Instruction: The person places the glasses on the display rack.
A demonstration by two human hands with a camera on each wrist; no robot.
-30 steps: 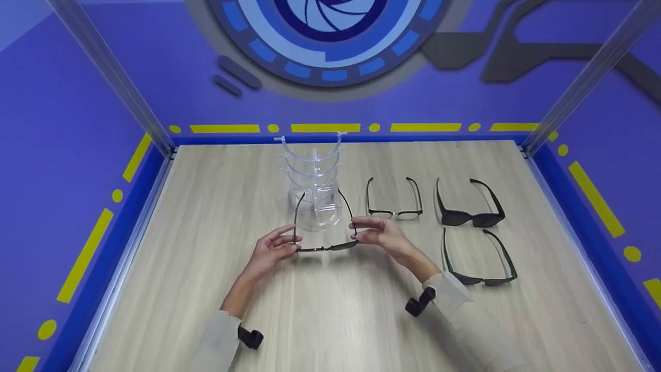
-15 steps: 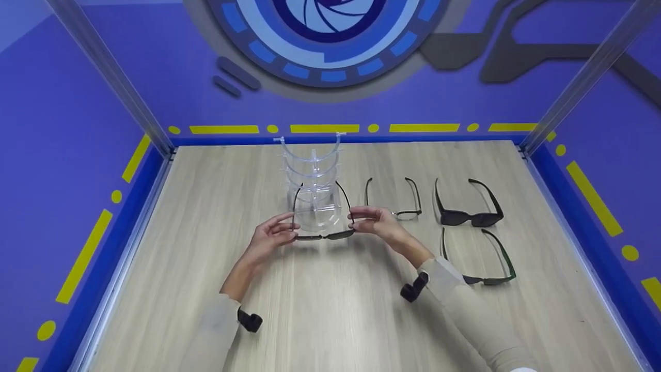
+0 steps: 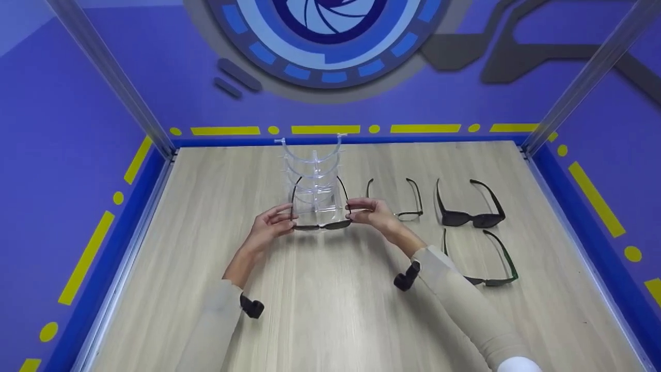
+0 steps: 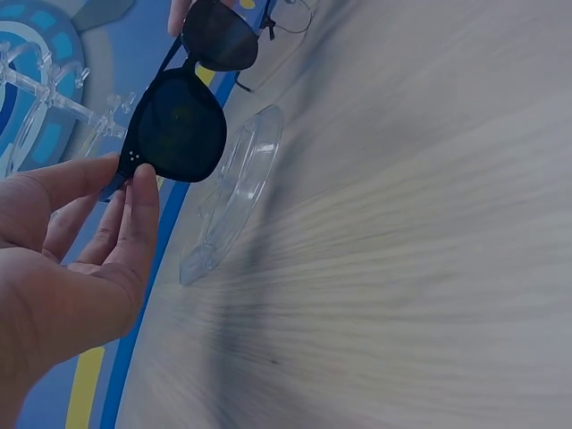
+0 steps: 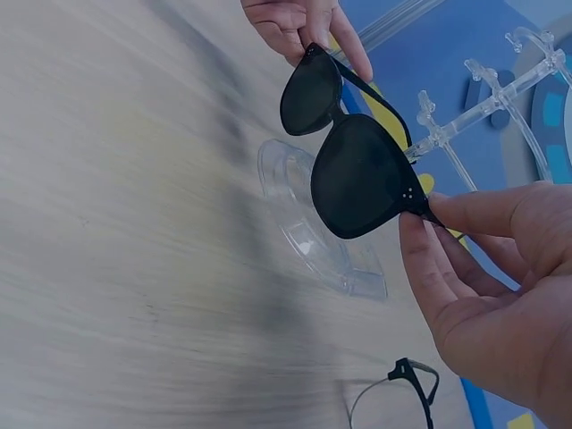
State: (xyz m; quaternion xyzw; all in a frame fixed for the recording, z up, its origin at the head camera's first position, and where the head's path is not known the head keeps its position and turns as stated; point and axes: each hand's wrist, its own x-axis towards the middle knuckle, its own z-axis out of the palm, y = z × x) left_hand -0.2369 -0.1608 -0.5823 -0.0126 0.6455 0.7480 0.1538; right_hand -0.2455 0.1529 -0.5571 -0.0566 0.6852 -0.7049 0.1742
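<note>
Between both hands a pair of black sunglasses [image 3: 338, 225] is held up with its dark lenses toward me and its temples pointing at the clear display stand [image 3: 316, 168]. My left hand [image 3: 267, 227] pinches the left hinge corner between thumb and fingers. On the other side my right hand [image 3: 376, 214] pinches the right hinge corner. In the left wrist view the sunglasses [image 4: 183, 125] hang above the table, in front of the stand's clear base [image 4: 237, 192]. The right wrist view shows both lenses of the sunglasses [image 5: 357, 174] and small light dots by the hinge. Whether the temples touch the stand I cannot tell.
Clear-lens eyeglasses [image 3: 409, 215] lie right of the stand, partly behind my right hand. Farther right are black sunglasses [image 3: 471, 218] and, nearer, dark green-templed sunglasses [image 3: 498, 282], partly hidden by the right sleeve. Blue panels [image 3: 103, 129] wall the table [image 3: 217, 175].
Both hands have moved forward, carrying the sunglasses toward the stand, so the temples now overlap its lower tiers in the head view. The other glasses and the stand have stayed put.
</note>
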